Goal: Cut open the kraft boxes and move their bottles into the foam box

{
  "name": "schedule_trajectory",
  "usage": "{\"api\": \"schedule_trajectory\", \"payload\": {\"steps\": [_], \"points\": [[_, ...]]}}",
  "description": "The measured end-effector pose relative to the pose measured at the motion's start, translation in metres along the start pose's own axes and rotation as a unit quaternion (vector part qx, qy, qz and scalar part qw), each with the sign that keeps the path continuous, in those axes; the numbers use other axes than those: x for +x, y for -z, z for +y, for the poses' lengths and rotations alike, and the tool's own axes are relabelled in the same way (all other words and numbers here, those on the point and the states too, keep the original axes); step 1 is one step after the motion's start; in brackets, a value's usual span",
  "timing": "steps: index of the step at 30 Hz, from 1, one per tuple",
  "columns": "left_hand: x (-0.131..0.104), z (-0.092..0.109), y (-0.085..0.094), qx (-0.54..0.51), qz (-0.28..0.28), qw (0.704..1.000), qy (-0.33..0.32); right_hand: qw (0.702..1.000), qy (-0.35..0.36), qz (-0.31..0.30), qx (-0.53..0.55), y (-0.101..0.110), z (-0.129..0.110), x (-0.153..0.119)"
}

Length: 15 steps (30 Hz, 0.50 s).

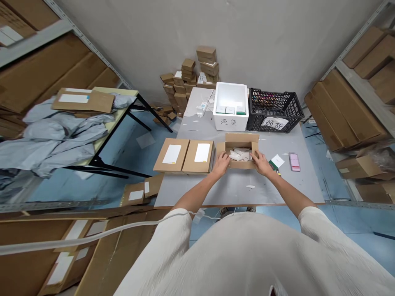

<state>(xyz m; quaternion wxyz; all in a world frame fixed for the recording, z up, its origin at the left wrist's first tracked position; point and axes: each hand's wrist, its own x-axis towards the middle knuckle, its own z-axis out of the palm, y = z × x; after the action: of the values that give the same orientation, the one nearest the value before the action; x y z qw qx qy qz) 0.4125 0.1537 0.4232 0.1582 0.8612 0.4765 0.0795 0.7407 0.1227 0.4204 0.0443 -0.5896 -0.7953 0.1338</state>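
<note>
An open cardboard box [242, 165] stands on the grey table in front of me, its back flap raised. White crumpled packing material [240, 154] lies inside it; whatever may be underneath is hidden. My left hand [221, 164] grips the box at its left side, fingers bent over the edge. At the right side my right hand [261, 163] holds the box in the same way. Just right of that hand lies a small white and green box [277, 161]. Two closed cartons with white labels, a left one [171, 155] and a right one [198, 157], sit beside my left hand.
Behind the open box stand a white foam bin [231, 122] with small boxes inside and a black plastic crate [271, 119]. A pink pixelated item [294, 162] lies at the right. Grey bags [61, 131] cover a side table. Stacked cartons [206, 61] line the wall.
</note>
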Motion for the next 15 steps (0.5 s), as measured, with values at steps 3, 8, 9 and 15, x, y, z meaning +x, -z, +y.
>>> {"api": "schedule_trajectory", "payload": {"steps": [3,8,9,15], "points": [[0.023,-0.010,0.006,0.005,0.013,1.000,0.014,1.000,0.010,0.010,0.016,0.002,0.009,0.029],[0.051,-0.027,0.006,0.028,0.018,0.999,0.043,0.999,0.008,0.003,0.036,0.001,0.016,0.064],[0.054,-0.029,0.005,0.028,0.017,0.998,0.052,0.999,0.006,-0.002,0.037,0.001,0.016,0.068],[0.060,-0.024,0.008,0.000,0.030,0.997,0.071,0.999,-0.008,0.001,0.036,0.011,0.014,0.057]]}}
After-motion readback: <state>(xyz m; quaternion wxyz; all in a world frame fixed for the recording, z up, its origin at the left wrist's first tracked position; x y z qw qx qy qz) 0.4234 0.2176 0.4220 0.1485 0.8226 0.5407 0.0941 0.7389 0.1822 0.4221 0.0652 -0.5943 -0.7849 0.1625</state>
